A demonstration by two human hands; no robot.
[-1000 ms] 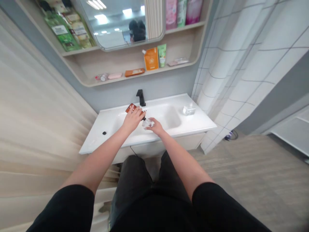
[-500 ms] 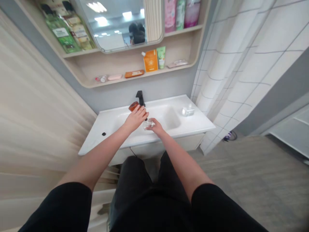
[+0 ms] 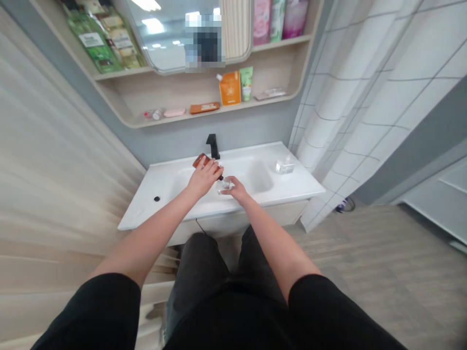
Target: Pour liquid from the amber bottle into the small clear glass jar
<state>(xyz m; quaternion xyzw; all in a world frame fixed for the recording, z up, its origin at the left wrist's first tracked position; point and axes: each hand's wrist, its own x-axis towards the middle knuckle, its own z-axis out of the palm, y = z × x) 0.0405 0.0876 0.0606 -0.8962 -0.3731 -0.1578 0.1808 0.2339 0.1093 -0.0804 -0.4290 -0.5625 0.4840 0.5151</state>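
An amber-brown bottle [image 3: 199,160] lies tilted in my left hand [image 3: 204,179], its base up towards the faucet and its dark neck slanting down to the right. Below that neck, my right hand [image 3: 238,188] grips a small clear container [image 3: 225,185] between thumb and fingers. The neck is right by the container's mouth; whether they touch I cannot tell. Both hands are over the front part of the white sink basin [image 3: 260,177]. On the counter to the left lies a small round black piece, cap-like [image 3: 156,199].
Behind the hands stands a black faucet [image 3: 212,146]. A clear box-like container [image 3: 284,166] sits on the counter's right. Above, a wall shelf [image 3: 175,120] carries an orange pouch [image 3: 230,89], a green tube [image 3: 246,83] and several bottles. Curtains hang on both sides.
The brown bottle has turned slightly in my left hand, so more of its body and dark neck shows. My right hand and the clear container have stayed nearly in place.
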